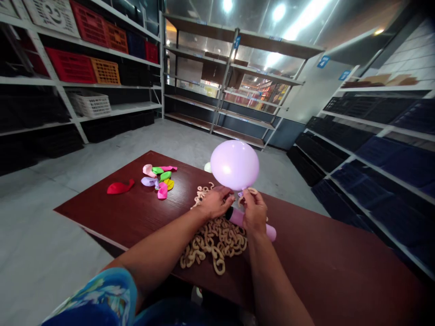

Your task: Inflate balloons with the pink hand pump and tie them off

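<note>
An inflated lilac balloon [234,165] stands above the table, its knotted-looking neck [241,194] at the bottom. My right hand [255,210] pinches the balloon by this neck, and a beige curled piece shows at its fingertips. Left of the neck, my left hand [217,201] hovers palm down with fingers loosely stretched; nothing shows in it. Beneath both hands spreads a pile of beige curled pieces [217,240], of a kind I cannot make out. A lilac tube with a black end [237,217], like a balloon pump, lies partly hidden behind my right hand.
Several uninflated balloons [162,190] in pink, green, yellow and lilac lie on the brown table [112,213], with a red balloon [120,186] apart at left. Beyond stand metal shelves [217,108], racks of crates [70,65] at left and dark crates [374,167] at right.
</note>
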Motion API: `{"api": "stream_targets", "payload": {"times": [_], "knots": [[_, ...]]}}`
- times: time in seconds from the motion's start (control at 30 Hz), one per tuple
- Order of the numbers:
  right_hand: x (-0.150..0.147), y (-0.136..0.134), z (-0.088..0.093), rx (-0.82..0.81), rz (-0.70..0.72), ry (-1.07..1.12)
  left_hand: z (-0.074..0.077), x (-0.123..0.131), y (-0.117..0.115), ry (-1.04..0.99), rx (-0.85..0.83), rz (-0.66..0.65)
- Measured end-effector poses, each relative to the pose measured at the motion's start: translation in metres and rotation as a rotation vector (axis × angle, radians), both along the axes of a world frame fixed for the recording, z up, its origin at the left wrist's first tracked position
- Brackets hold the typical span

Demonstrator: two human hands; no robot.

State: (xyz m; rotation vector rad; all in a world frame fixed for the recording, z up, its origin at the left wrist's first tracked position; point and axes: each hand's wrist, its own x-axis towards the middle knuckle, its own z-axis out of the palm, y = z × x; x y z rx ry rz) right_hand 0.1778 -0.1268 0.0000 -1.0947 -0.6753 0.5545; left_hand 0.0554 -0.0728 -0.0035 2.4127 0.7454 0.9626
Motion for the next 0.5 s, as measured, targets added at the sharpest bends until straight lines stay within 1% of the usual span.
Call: {"api": "stream_targets", "payload": {"times": [0.03,0.1,0.2,0.27,0.37,0.43,0.5], "knots": [[0.002,0.0,0.0,0.024,0.003,0.02,-0.001,0.0,0.001,-0.006,0.014,-0.011],[0.006,0.001,0.001,0.045,-0.013,0.029,-0.002,0.0,0.002,0.003,0.024,0.008],[0.016,0.001,0.0,0.022,-0.056,-0.005,-0.002,-0.002,0.006,0.009,0.02,0.1],[0.022,0.001,-0.001,0.016,-0.061,-0.076,-0.003,-0.005,0.012,-0.013,0.02,0.172],[0.024,0.0,-0.003,0.037,-0.07,-0.296,-0.004,-0.01,0.024,-0.066,0.0,0.3],[0.022,-0.001,-0.004,0.035,-0.113,-0.487,-0.004,-0.014,0.035,-0.102,-0.028,0.405],[0.017,-0.003,-0.005,0.031,-0.167,-0.693,0.0,-0.019,0.047,-0.107,-0.067,0.508]]}}
